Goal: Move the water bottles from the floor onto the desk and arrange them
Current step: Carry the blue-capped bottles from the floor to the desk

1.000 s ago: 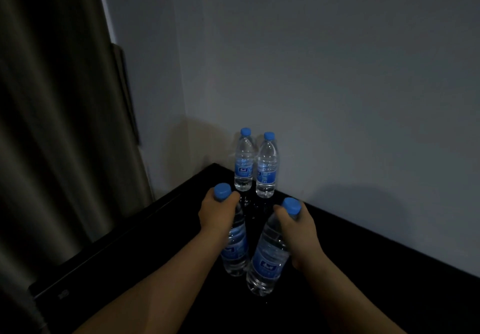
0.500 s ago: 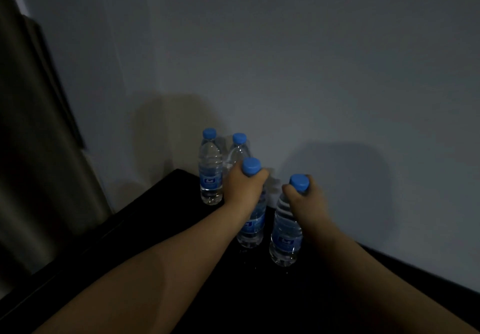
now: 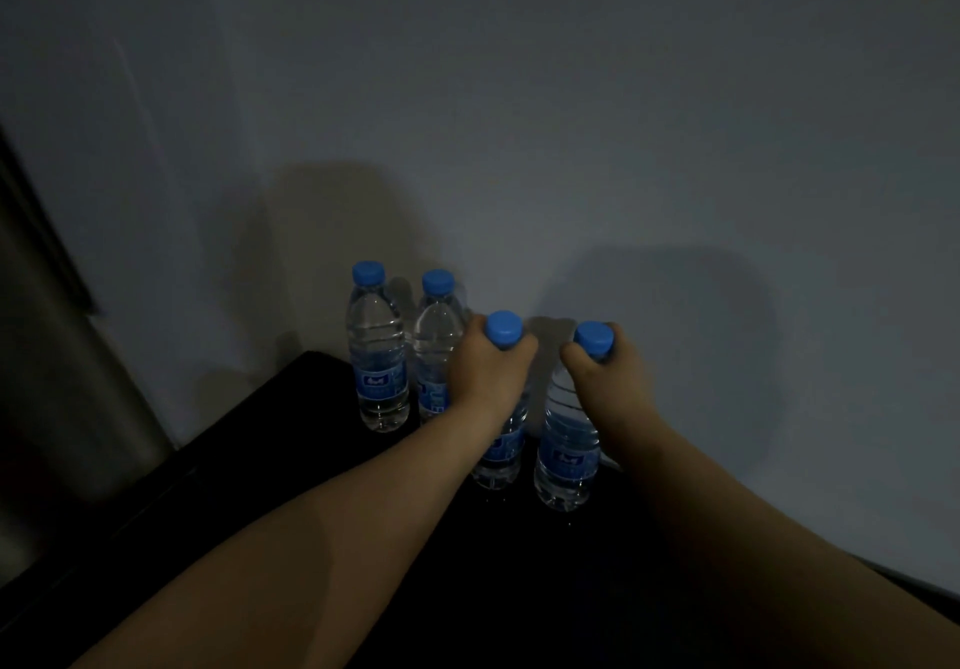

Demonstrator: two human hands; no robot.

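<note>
Two clear water bottles with blue caps and blue labels stand upright at the back left corner of the black desk point(image 3: 260, 460): one on the left point(image 3: 378, 356), one beside it point(image 3: 434, 335). My left hand point(image 3: 485, 367) grips the neck of a third bottle point(image 3: 501, 452), just right of that pair. My right hand point(image 3: 605, 367) grips the neck of a fourth bottle point(image 3: 566, 445) further right. Both held bottles are upright with their bases at the desk top; whether they touch it I cannot tell.
A plain grey wall point(image 3: 571, 122) runs close behind the bottles and meets a side wall at the corner. A dark curtain point(image 3: 57, 356) hangs at the far left past the desk's edge. The room is dim.
Both hands have carried their bottles further back toward the wall and straightened them, in line with the two standing bottles. The view has shifted to the right.
</note>
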